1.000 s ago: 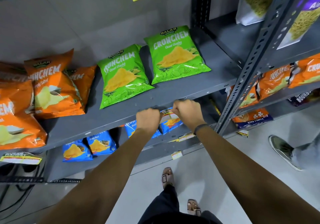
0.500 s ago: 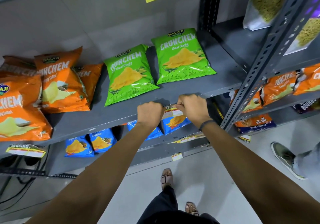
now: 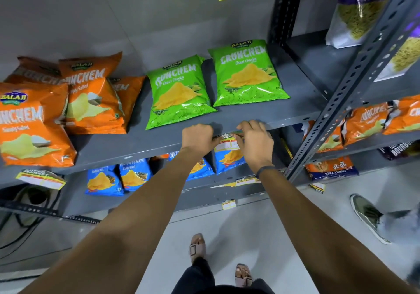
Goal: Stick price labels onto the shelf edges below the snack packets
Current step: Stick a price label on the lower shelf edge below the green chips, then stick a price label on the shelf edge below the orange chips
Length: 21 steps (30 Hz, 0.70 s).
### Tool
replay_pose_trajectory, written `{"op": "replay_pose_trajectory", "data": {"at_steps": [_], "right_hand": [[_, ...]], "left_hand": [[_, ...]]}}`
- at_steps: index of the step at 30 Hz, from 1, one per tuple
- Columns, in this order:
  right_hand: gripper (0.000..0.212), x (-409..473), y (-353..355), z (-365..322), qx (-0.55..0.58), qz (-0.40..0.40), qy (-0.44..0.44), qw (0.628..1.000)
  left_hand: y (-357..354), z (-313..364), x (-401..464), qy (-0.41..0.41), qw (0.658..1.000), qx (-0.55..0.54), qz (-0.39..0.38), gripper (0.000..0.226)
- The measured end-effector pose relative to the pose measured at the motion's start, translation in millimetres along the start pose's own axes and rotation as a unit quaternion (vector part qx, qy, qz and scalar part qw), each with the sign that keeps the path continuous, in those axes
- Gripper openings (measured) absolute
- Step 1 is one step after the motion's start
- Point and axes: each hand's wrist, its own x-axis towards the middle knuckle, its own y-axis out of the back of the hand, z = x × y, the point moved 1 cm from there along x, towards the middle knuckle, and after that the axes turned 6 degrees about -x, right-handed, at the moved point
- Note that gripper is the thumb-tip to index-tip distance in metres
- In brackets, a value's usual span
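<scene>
Two green Crunchem packets (image 3: 246, 73) lie on the grey shelf (image 3: 141, 143), with orange packets (image 3: 91, 103) to their left. A yellow-and-white price label (image 3: 227, 140) sits against the shelf's front edge, just below the green packets. My left hand (image 3: 198, 137) pinches its left end and my right hand (image 3: 255, 140) holds its right end against the edge. Much of the label is hidden by my fingers.
Another price label (image 3: 41, 178) hangs on the shelf edge under the orange packets. Blue packets (image 3: 118, 178) fill the shelf below, which carries labels too. A perforated upright post (image 3: 354, 84) stands at right. Another person's shoe (image 3: 368, 217) is on the floor at right.
Both hands stay on the label at the shelf edge. The view has tilted, so the shelf and hands appear slightly higher and further right.
</scene>
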Motion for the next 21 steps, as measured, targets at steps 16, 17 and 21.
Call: {"op": "replay_pose_trajectory", "data": {"at_steps": [16, 17, 21], "right_hand": [[0.017, -88, -139, -319, 0.359, -0.108, -0.132, 0.918], [0.018, -95, -152, -342, 0.378, -0.155, -0.144, 0.901], [0.037, -99, -179, -415, 0.434, -0.314, -0.133, 0.834]], "left_hand": [[-5, -361, -165, 0.168, 0.962, -0.028, 0.216, 0.030], [-7, -382, -173, 0.191, 0.958, -0.024, 0.211, 0.038], [-14, -439, -181, 0.167, 0.973, -0.075, 0.140, 0.062]]}}
